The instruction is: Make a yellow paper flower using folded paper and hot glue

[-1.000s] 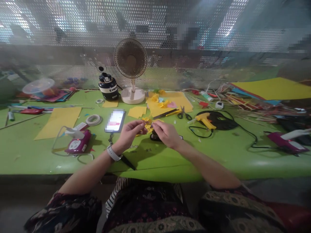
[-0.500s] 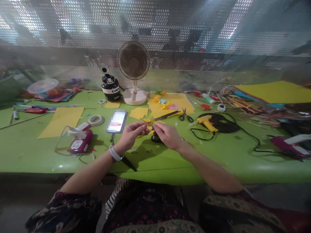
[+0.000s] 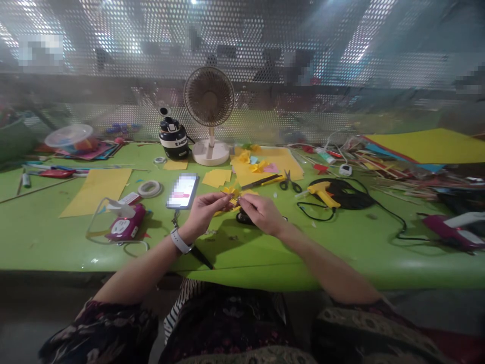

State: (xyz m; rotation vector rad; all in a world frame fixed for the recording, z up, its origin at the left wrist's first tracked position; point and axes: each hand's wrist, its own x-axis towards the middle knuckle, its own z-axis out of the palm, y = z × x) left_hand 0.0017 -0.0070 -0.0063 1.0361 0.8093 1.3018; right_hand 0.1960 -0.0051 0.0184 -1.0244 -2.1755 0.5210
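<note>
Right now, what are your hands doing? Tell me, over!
Left hand and right hand both pinch the yellow paper piece above the green table. Phone lies beside the left hand. Nothing between them.

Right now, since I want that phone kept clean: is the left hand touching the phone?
Apart. The head view shows the left hand pinching a yellow paper piece, with green table visible between it and the phone.

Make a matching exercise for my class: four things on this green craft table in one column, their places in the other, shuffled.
Things:
1. phone
2. glue gun
3. desk fan
4. yellow paper flower

Places:
A. pinched between both hands
B. at the back, against the mesh wall
C. just left of the hands
D. right of the scissors

Pairs: 1-C, 2-D, 3-B, 4-A
</note>
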